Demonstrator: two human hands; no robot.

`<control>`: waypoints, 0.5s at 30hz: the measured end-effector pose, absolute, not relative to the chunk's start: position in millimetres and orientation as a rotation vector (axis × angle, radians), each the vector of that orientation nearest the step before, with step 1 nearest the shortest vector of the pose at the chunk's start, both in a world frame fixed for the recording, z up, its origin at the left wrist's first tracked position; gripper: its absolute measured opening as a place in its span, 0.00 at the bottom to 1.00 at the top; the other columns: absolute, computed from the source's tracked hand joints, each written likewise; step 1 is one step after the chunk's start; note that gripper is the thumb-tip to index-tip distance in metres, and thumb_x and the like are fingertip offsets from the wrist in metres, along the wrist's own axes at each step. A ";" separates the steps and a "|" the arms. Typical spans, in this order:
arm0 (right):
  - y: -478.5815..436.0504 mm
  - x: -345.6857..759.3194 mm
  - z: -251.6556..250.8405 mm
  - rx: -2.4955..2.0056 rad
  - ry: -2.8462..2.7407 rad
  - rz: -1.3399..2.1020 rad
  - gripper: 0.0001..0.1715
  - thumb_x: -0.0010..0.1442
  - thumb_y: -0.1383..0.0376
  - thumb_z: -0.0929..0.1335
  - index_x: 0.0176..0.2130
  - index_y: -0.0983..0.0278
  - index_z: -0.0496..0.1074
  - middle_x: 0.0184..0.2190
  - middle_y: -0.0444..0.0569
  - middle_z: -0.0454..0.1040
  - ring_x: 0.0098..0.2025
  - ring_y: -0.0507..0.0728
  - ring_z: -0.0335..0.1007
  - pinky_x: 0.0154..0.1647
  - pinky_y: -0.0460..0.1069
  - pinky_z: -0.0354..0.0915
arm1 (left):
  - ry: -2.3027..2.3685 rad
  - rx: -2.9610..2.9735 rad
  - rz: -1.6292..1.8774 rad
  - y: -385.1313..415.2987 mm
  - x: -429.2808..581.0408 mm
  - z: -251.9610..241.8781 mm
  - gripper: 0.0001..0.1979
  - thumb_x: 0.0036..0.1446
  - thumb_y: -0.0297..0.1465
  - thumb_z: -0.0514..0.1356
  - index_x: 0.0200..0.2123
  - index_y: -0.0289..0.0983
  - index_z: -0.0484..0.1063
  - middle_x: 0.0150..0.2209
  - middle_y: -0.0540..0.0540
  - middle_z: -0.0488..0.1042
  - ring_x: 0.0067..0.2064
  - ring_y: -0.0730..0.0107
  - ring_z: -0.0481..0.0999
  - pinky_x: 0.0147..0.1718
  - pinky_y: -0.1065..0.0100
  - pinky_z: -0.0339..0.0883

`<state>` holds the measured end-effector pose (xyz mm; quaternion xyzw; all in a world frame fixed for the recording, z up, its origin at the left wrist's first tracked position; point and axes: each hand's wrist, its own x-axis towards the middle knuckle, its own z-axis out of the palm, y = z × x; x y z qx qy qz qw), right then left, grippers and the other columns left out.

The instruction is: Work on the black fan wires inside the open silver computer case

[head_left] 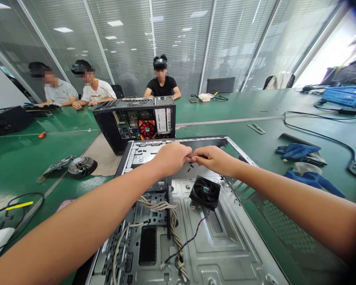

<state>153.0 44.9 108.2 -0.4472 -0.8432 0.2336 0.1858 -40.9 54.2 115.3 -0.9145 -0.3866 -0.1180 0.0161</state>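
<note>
My left hand (172, 157) and my right hand (213, 159) meet above the far end of an open computer case (231, 233). Fingertips of both are pinched together; whatever they hold, if anything, is too small to make out. Just below them, a few tiny dark pieces (190, 170) show against the metal. A black cooling fan (205, 192) lies tilted inside the case, its thin twisted cable (192, 237) trailing toward me. Bundled beige cables (173, 221) run along the case's middle divider.
Behind stands a second computer tower (106, 126) with a red fan (147, 130). A heatsink-like round part (82, 167) sits left. Blue gloves (299, 152) and black cables (323, 130) lie right, near a blue basket (345, 96). Three people sit across the green table (213, 111).
</note>
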 end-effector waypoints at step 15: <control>45.1 150.7 108.1 -1.244 -2.372 0.840 0.17 0.60 0.60 0.60 0.31 0.65 0.72 0.23 0.47 0.69 0.27 0.54 0.63 0.32 0.50 0.58 | -1.241 -2.897 -0.444 50.2 -42.0 120.9 0.07 0.58 0.32 0.57 0.34 0.38 0.74 0.33 0.46 0.77 0.35 0.65 0.73 0.33 0.66 0.61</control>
